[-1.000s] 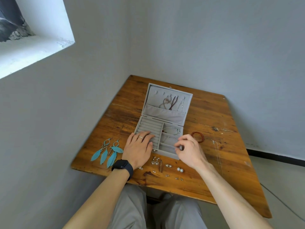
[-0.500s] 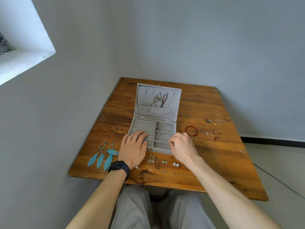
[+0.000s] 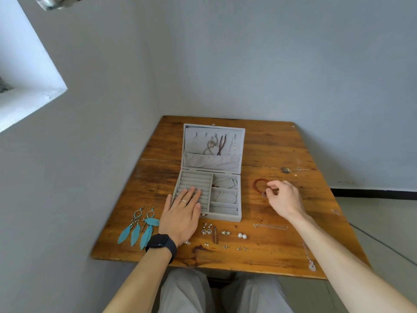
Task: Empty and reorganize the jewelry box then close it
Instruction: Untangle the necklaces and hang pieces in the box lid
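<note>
Head camera: the jewelry box sits open at the centre of the frame on a wooden table. Its lid is laid back toward the top of the frame, so the opened box runs lengthwise up and down the picture and the hinge crosses it left to right. A few necklaces hang inside the lid, and two thin bracelets lie in the compartments on the right side of the base. The left hand lies flat with its fingers straight and close together, pressing on the ridged ring rows at the left of the base; it has a ring on one finger and a dark watch at the wrist. The right hand is to the right of the box and apart from it. Its fingers are curled, and thumb and forefinger pinch the right arc of a red bead bracelet, as far as this view shows. That bracelet lies on the table between the hand and the box. The filled compartments therefore lie to the left of the right hand, which is likely the one free to reach them. Along the lower edge of the table lie two blue feather earrings at lower left, a scatter of small earrings, a fine chain and a pendant necklace at lower right.
</note>
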